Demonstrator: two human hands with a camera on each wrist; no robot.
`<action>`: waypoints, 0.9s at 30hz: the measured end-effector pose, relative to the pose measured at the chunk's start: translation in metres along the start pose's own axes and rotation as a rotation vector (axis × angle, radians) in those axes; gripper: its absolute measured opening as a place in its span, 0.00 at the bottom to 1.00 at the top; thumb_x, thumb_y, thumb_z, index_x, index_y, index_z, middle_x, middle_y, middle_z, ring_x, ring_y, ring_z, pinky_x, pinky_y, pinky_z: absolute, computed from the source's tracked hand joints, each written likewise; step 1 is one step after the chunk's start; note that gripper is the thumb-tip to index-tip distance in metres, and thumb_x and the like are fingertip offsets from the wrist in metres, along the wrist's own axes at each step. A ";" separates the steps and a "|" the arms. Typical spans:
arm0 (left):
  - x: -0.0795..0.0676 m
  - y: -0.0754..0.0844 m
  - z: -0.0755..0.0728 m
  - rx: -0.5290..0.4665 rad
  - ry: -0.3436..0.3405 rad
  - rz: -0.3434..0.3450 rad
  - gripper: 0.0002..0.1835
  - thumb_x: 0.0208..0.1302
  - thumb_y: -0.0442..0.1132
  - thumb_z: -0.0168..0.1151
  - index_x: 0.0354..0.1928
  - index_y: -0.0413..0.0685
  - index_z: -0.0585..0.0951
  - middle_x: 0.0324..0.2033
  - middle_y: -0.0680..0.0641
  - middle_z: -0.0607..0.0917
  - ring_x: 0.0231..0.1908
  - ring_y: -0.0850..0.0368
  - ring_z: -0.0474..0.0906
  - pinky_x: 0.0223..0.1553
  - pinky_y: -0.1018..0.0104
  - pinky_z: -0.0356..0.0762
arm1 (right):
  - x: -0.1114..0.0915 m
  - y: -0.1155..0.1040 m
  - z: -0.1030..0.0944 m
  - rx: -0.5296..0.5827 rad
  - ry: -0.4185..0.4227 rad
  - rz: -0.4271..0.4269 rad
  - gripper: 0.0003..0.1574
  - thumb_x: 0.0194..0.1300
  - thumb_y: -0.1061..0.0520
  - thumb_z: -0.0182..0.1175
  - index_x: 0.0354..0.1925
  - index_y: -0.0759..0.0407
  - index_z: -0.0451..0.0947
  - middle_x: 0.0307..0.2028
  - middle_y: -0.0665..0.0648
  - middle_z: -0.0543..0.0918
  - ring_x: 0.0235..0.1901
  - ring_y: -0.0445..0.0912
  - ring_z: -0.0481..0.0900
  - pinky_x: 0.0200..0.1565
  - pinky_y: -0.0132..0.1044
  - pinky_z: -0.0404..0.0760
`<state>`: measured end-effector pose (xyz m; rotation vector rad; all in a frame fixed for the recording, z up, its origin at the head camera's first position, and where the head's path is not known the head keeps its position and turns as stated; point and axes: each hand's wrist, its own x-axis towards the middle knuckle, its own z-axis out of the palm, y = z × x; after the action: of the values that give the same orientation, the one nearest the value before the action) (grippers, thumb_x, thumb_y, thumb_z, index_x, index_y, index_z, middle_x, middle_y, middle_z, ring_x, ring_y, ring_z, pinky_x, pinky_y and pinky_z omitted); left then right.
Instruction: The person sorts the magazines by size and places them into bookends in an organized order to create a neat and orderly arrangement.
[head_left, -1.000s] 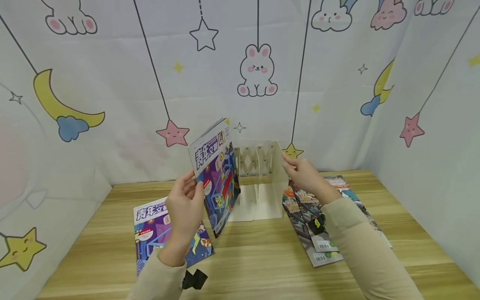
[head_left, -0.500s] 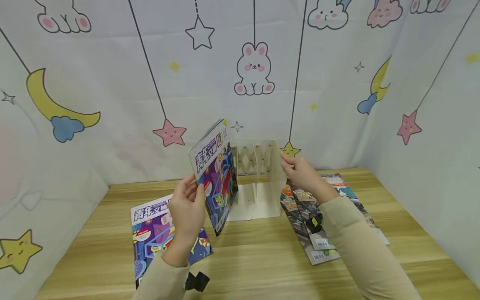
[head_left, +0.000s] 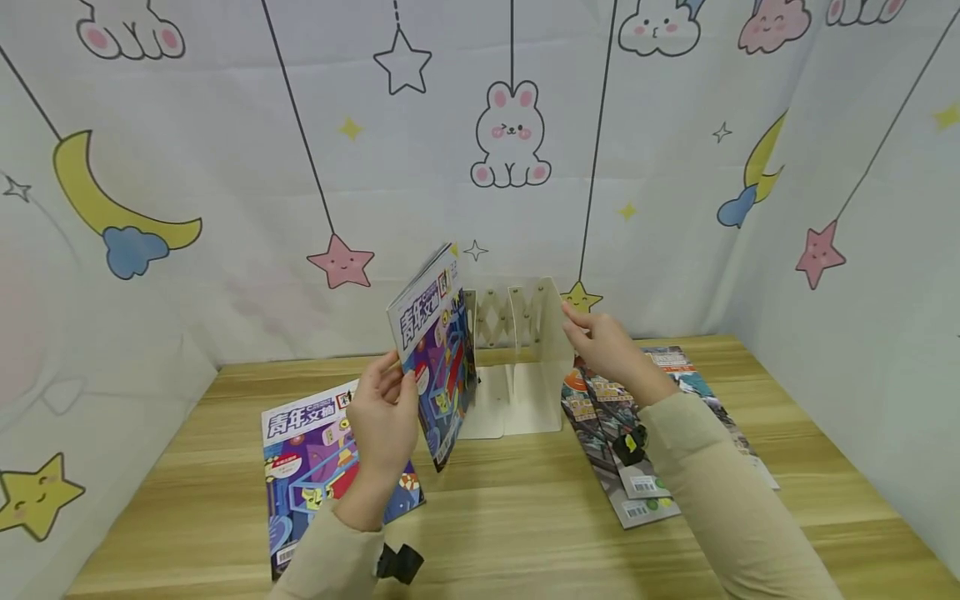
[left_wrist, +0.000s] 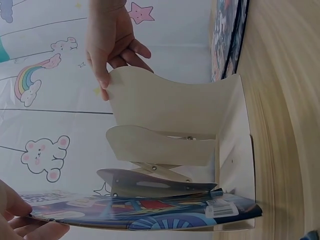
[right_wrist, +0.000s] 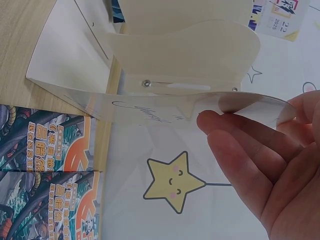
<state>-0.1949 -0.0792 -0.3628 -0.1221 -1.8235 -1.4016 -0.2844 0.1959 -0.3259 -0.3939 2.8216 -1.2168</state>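
Observation:
My left hand (head_left: 386, 417) grips a colourful magazine (head_left: 438, 367) by its left edge, thumb on the cover. The magazine stands upright and slanted at the left side of a cream expandable book rack (head_left: 558, 350), close to its leftmost visible divider (left_wrist: 150, 184). Its lower front corner juts forward of the rack's base. On the other side, my right hand (head_left: 607, 350) pinches the top edge of the rack's right end panel (right_wrist: 175, 107). The right wrist view shows the fingers (right_wrist: 245, 137) along that panel's outer face. Whether the magazine touches the base is hard to tell.
Another magazine (head_left: 315, 450) with the same cover design lies flat at the left. Several magazines (head_left: 637, 500) lie overlapping at the right, partly under my right forearm. Behind the wooden table (head_left: 495, 533) hangs a white cartoon-print curtain (head_left: 420, 183).
My left hand and the magazine have shifted slightly to the right, closer to the rack. My right hand keeps its hold on the end panel, and the rack looks unchanged.

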 end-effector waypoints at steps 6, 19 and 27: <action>-0.001 -0.002 0.002 0.005 0.001 -0.014 0.15 0.59 0.23 0.59 0.49 0.27 0.76 0.40 0.30 0.84 0.37 0.41 0.85 0.36 0.67 0.81 | 0.000 0.000 0.000 -0.004 0.004 0.004 0.33 0.75 0.44 0.41 0.73 0.44 0.47 0.24 0.60 0.72 0.23 0.49 0.76 0.23 0.39 0.79; -0.005 -0.011 0.010 -0.013 0.013 -0.025 0.14 0.59 0.23 0.58 0.48 0.30 0.76 0.38 0.31 0.85 0.34 0.41 0.85 0.32 0.77 0.80 | -0.001 -0.002 -0.001 -0.002 -0.002 0.018 0.33 0.75 0.44 0.41 0.73 0.42 0.46 0.29 0.61 0.72 0.23 0.48 0.78 0.24 0.38 0.79; -0.007 -0.016 0.015 -0.040 0.009 -0.033 0.14 0.59 0.23 0.58 0.48 0.30 0.76 0.38 0.30 0.84 0.35 0.40 0.84 0.33 0.79 0.79 | -0.002 -0.003 -0.001 0.012 0.000 0.013 0.33 0.75 0.45 0.42 0.73 0.43 0.47 0.28 0.61 0.71 0.23 0.48 0.78 0.24 0.38 0.79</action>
<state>-0.2068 -0.0701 -0.3803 -0.1068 -1.7978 -1.4594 -0.2819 0.1951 -0.3237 -0.3743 2.8109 -1.2309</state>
